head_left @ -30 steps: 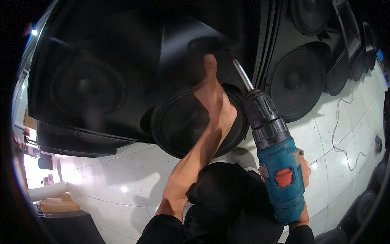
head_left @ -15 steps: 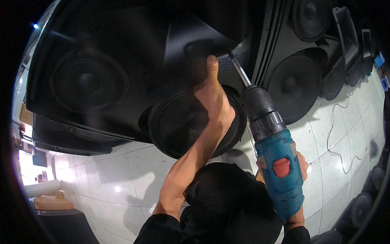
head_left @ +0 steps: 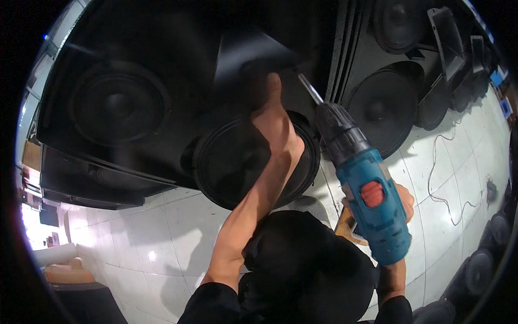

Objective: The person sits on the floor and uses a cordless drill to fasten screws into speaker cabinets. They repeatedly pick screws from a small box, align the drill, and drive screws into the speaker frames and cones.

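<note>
My right hand (head_left: 406,204) is wrapped round a teal and black power drill (head_left: 377,202) with a red patch on its housing. A long silver bit (head_left: 310,88) points from its chuck up and left, its tip by the corner of a dark horn flare (head_left: 253,51) in a large black speaker cabinet (head_left: 178,86). Whether the tip touches anything there is too dark to tell. My left hand (head_left: 278,121) lies in front of the flare, thumb stretched upward, other fingers mostly hidden. Below its wrist sits a large round woofer (head_left: 232,164).
Another woofer (head_left: 117,103) shows at the cabinet's left. More black speakers (head_left: 383,110) line the right side. A thin cable (head_left: 436,191) trails over the white tiled floor (head_left: 183,216). A dark box (head_left: 89,302) stands at lower left, an orange-brown object (head_left: 67,274) behind it.
The drill's rear has swung up and slightly right with my right hand. A lit patch beside the bit has gone dark. My left hand keeps its pose; the whole view has shifted slightly.
</note>
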Available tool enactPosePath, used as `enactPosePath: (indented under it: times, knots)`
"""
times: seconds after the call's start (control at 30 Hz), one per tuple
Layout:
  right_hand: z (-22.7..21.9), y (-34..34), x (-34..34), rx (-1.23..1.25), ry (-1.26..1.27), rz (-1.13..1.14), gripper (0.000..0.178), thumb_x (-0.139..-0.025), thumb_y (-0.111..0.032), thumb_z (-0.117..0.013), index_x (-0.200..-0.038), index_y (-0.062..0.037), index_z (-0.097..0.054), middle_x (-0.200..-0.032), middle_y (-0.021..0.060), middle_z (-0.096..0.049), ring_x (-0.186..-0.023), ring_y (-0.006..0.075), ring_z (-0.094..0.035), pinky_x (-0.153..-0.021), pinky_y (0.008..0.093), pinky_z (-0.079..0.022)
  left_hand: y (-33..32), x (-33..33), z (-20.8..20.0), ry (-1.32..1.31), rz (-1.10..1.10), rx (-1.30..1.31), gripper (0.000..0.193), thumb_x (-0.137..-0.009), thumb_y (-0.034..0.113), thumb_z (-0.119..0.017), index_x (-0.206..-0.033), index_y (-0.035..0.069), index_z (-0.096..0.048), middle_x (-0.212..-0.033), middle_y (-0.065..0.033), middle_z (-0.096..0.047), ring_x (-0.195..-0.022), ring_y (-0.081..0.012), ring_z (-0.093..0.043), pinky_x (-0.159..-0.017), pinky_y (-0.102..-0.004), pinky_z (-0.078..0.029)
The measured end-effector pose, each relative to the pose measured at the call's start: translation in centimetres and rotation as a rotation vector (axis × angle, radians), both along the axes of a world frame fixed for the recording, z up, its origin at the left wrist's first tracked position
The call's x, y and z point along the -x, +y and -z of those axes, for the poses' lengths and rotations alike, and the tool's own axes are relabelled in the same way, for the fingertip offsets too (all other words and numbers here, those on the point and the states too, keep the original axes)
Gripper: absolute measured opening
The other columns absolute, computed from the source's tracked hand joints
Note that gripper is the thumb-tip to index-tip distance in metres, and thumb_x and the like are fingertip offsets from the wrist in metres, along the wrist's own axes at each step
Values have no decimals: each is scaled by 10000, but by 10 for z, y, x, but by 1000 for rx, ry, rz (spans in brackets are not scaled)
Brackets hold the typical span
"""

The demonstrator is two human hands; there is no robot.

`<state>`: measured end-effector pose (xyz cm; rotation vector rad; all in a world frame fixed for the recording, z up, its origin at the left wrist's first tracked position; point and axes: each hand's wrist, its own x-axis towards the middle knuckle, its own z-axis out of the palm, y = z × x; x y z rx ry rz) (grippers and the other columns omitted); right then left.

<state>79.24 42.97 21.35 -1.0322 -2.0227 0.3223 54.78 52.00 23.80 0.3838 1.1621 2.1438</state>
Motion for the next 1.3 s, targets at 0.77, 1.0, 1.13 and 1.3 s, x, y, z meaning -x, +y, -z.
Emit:
enactPosePath:
  times: [0.77, 1.0, 1.13, 1.3]
  knots:
    - [47, -186, -139, 655, 904, 934, 344, -866, -260, -717, -1077, 2, -641, -921, 93, -693, -686, 131, -631, -601, 288, -535, -73, -115, 69, 1885, 1925, 152, 229, -904, 146, -606, -1049, -13, -685, -987, -220, -691, -951, -337, -679, -867, -433, -523]
    - [61, -187, -144, 744, 917, 941, 349, -868, -285, -708, -1075, -14, -635, -935, 82, -688, -693, 131, -616, -626, 309, -539, -93, -214, 212, 1880, 1695, -458, 188, -852, 102, -564, -987, 2, -649, -995, -171, -645, -971, -327, -639, -821, -415, -537]
    - [66, -190, -146, 730, 915, 952, 318, -883, -275, -698, -1039, -4, -643, -926, 90, -690, -648, 127, -617, -582, 286, -523, -92, -231, 267, 2103, 1556, -610, 191, -824, 125, -589, -975, 21, -641, -975, -133, -628, -932, -281, -639, -782, -385, -557]
    - [96, -211, -166, 804, 1042, 901, 311, -909, -268, -674, -1060, 3, -666, -701, -13, -578, -536, 59, -497, -479, 213, -378, -100, -244, 277, 2073, 1623, -418, 160, -813, 146, -592, -907, 36, -662, -955, -149, -631, -908, -300, -657, -694, -412, -571]
